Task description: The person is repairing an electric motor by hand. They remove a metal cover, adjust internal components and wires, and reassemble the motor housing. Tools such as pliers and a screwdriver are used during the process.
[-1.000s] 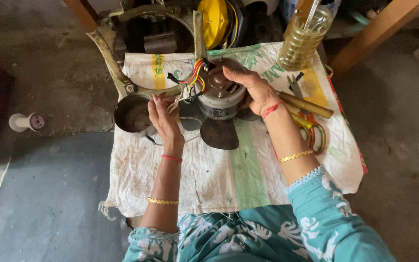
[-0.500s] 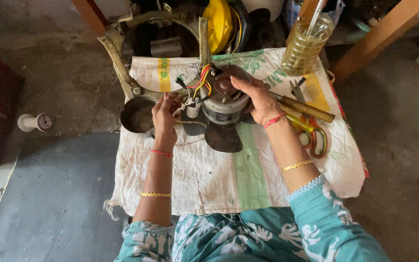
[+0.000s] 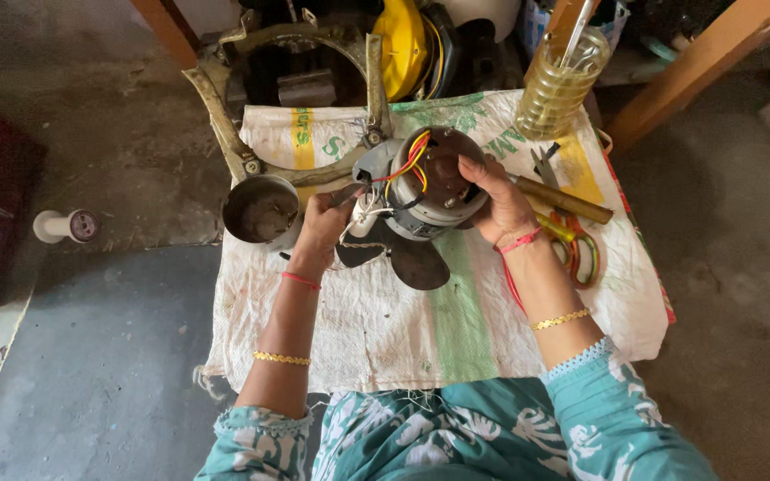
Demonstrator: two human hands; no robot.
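Fan motor (image 3: 434, 183), grey housing with dark blades beneath, seated at the middle of the far edge of the table (image 3: 421, 330), on a white woven sack. Right hand (image 3: 501, 200) curled over the motor's right rim, gripping and steadying it. Left hand (image 3: 323, 223) closed in a pinch at the white connector and wire bundle (image 3: 407, 160) on the motor's left side; exact item between the fingers not discernible. Step in hand, as judged: wiring work at the motor's lead exit. Next move calls for a firm hold on the housing and fine, slack-free handling of the leads. Metal cup (image 3: 260, 209) just left; scissors (image 3: 572, 249) and oil bottle (image 3: 559, 85) to the right.
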